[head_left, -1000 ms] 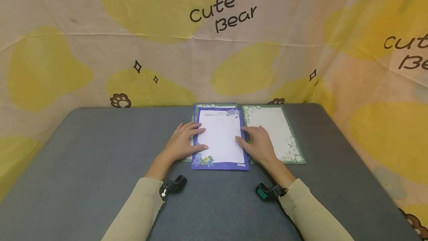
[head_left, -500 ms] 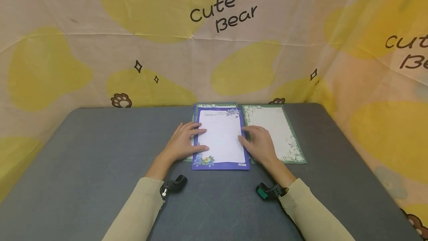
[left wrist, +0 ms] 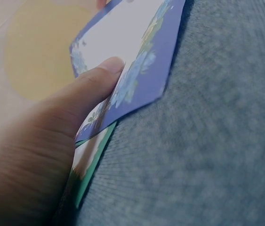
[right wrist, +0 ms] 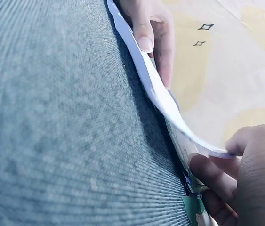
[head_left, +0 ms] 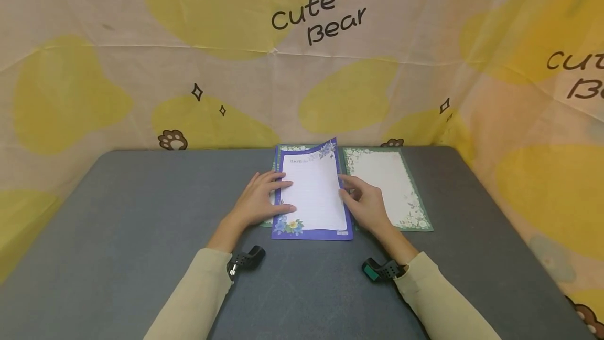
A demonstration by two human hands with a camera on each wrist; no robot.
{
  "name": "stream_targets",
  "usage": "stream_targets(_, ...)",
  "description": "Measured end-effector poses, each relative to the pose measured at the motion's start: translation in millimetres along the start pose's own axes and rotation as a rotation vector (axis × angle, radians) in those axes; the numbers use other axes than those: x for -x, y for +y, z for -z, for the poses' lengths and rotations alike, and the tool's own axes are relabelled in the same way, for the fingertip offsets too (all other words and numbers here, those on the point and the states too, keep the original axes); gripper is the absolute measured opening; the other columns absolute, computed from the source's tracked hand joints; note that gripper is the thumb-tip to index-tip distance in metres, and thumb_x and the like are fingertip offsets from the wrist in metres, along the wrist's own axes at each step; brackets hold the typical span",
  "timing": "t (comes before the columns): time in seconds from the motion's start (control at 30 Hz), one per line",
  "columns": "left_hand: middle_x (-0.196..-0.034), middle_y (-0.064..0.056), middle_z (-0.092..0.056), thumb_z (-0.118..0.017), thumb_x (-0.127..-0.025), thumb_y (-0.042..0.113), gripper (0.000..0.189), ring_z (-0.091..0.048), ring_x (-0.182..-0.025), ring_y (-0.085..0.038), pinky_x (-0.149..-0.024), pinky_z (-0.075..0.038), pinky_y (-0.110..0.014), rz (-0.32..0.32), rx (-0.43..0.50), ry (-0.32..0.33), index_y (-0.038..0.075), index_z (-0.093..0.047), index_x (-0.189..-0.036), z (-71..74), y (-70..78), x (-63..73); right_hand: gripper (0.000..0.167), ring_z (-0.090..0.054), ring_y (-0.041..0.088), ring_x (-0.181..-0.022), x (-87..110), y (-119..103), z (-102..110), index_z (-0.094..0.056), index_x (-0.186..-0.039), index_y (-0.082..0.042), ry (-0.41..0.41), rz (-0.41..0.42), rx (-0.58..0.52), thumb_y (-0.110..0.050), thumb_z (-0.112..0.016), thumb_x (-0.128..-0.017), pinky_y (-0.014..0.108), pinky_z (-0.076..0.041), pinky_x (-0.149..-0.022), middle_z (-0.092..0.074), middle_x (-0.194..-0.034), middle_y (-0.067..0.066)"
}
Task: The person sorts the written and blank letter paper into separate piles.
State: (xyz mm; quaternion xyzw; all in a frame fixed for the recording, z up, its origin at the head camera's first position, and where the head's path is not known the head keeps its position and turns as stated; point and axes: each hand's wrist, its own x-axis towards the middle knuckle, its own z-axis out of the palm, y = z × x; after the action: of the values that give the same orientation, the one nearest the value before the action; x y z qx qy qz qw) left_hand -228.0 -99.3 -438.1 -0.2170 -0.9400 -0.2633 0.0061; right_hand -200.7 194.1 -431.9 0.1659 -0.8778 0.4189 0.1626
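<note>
A purple-bordered sheet of writing paper (head_left: 311, 198) with blue flowers lies in the middle of the table, on top of other sheets. On its left side rests my left hand (head_left: 257, 201), fingers and thumb spread fairly straight; its thumb (left wrist: 94, 82) lies on the paper in the left wrist view. My right hand (head_left: 368, 203) pinches the sheet's right edge between thumb and fingers. That edge is lifted in the right wrist view, where the paper (right wrist: 170, 110) bends up toward the right thumb (right wrist: 245, 141). The sheet's far right corner curls upward.
A green-bordered sheet with white flowers (head_left: 382, 182) lies to the right, partly behind the right hand. Edges of green and purple sheets (head_left: 294, 148) show beneath the top one. The grey table (head_left: 141, 224) ends at a yellow-patterned cloth (head_left: 226, 77) behind.
The right fingers have taken hold of the purple-bordered sheet's right edge and raised it, so its far right corner now curls up. The left hand has stayed in place.
</note>
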Motion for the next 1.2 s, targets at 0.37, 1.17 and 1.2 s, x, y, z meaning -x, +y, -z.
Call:
stream_targets(0.37,-0.16,-0.005,-0.043,-0.076,-0.083,0.057,0.068,-0.03,-0.155,-0.031,-0.13,-0.009,-0.054,0.018,0.015,-0.001,0.022,-0.063,-0.14,1.5,0.5,1.8,0.019,-0.051,0.005,-0.054,0.7,1.0,-1.7,-0.079,-0.107,-0.008,-0.017,-0.087,-0.064,-0.005,-0.068,-0.092,0.02,-0.039,-0.049,-0.078,-0.095,0.014)
stream_targets(1.17,-0.123,-0.014,-0.072,-0.072,-0.094,0.019,0.03,-0.066,-0.116,-0.03,-0.102,-0.054,-0.044,0.081,0.445,0.34,0.01,-0.073,-0.123,3.5,8.4,1.4,0.021,-0.069,0.002,-0.098,0.7,0.1,1.0,-0.076,-0.113,-0.001,0.129,-0.156,-0.279,-0.004,-0.069,-0.094,0.009,-0.053,-0.081,-0.075,-0.118,0.017)
stream_targets(1.2,-0.119,-0.015,-0.074,-0.073,-0.094,0.017,0.028,-0.068,-0.109,-0.027,-0.096,-0.056,-0.039,0.081,0.515,0.367,0.009,-0.074,-0.121,3.9,9.1,1.0,0.021,-0.069,0.0,-0.1,0.6,0.1,0.9,-0.076,-0.113,-0.001,0.13,-0.15,-0.29,-0.004,-0.069,-0.094,0.009,-0.053,-0.083,-0.075,-0.118,0.018)
